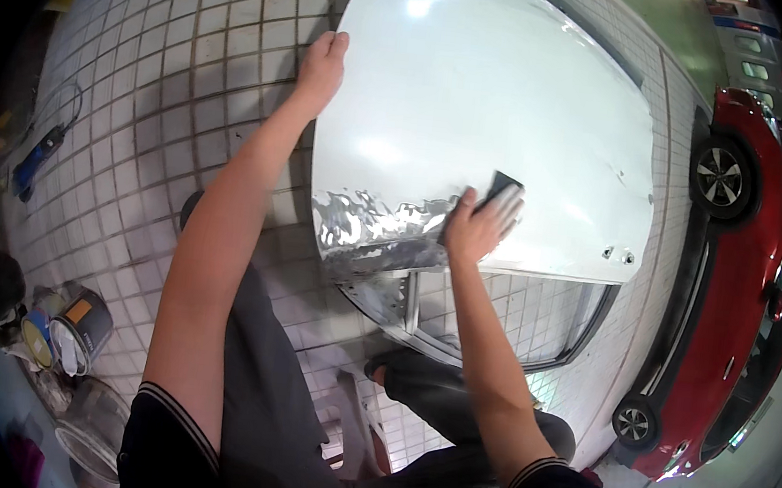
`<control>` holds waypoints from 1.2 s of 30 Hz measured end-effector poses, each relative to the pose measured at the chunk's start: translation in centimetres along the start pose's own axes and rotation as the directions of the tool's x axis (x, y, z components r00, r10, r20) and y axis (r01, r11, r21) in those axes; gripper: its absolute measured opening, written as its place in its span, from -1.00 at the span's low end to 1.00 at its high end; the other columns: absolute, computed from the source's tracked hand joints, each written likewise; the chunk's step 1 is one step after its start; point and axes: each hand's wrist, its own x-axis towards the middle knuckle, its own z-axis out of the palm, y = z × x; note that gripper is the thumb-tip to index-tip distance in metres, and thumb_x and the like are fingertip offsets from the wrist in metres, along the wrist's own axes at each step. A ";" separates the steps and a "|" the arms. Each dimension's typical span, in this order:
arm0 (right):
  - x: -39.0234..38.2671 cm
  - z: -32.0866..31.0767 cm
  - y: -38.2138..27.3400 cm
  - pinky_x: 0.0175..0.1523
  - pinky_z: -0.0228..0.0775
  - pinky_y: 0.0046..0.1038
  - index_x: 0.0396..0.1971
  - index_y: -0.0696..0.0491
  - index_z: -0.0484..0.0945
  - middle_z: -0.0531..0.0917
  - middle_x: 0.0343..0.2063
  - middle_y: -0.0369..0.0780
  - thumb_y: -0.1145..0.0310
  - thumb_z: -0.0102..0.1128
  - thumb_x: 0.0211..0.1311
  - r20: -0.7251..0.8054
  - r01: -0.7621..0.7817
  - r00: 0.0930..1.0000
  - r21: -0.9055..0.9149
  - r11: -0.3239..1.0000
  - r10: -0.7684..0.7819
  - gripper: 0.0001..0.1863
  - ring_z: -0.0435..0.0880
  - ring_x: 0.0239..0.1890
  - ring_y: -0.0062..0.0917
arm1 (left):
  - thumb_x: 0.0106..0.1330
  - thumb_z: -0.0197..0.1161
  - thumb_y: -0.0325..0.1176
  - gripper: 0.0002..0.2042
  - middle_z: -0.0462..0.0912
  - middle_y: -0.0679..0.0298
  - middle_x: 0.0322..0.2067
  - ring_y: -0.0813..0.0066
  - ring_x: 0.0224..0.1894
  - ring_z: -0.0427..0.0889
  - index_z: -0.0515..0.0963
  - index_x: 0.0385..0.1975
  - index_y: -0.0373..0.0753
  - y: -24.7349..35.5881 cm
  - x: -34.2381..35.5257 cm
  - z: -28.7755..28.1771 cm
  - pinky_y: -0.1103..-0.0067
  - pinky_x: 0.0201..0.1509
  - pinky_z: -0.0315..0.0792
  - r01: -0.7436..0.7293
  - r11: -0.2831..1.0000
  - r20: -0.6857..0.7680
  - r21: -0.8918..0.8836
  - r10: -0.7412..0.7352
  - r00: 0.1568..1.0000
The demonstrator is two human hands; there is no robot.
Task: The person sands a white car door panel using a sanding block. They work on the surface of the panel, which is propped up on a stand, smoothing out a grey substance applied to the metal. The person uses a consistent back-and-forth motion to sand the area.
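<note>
1. A big white car door lies flat above a tiled floor. It is right in front of the person.
2. The left hand rests on the door's left edge. Its fingers curl over the edge and hold the door there.
3. The right hand is on the door, near the lower middle. Its fingers lie flat and close together on a small dark block. The block is pressed on the white paint.
4. Just left of the right hand there is a patch where the paint is gone. It looks grey and shiny, like bare metal. It runs along the lower left part of the door.
5. Below the patch is the door's window frame. You can see floor tiles through it.
6. The person's legs in dark trousers are under the door.
7. A red car stands on the right, well apart from the door.
8. Some paint cans stand on the floor at the lower left.
9. A blue tool with a cable lies on the floor at the far left.
</note>
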 end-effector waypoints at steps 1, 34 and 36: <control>-1.4 -0.4 -3.0 0.66 -0.33 0.03 0.59 0.21 -0.11 -0.05 0.61 0.06 -0.37 -0.25 0.50 0.039 0.065 0.997 0.027 0.998 -0.066 0.03 -0.14 0.65 -0.02 | 0.61 -0.02 -0.02 -0.54 0.63 -0.05 -0.25 0.06 -0.17 0.57 0.51 -0.18 -0.39 0.1 -0.2 0.0 0.28 0.02 0.42 0.019 0.999 0.004 -0.026 -0.019 1.000; -11.5 -4.7 -12.4 0.54 0.05 -0.01 0.51 0.21 0.16 0.27 0.50 0.01 -0.04 0.51 0.03 0.399 0.628 0.610 0.284 0.725 -0.685 0.13 0.23 0.53 -0.08 | 0.62 -0.08 -0.02 -0.53 0.63 -0.24 -0.14 -0.27 0.00 0.59 0.46 -0.13 -0.43 2.7 -1.6 0.4 0.12 0.10 0.42 0.061 0.998 0.010 0.008 -0.061 0.998; -9.1 -3.4 -15.4 0.54 0.05 0.01 0.50 0.22 0.17 0.26 0.50 0.04 0.02 0.40 0.16 0.351 0.631 0.641 0.265 0.729 -0.682 0.01 0.22 0.53 -0.06 | 0.62 -0.08 -0.03 -0.54 0.63 -0.24 -0.15 -0.31 0.00 0.57 0.46 -0.14 -0.43 2.5 -1.3 0.0 0.11 0.09 0.42 0.050 0.999 0.061 -0.013 -0.049 0.997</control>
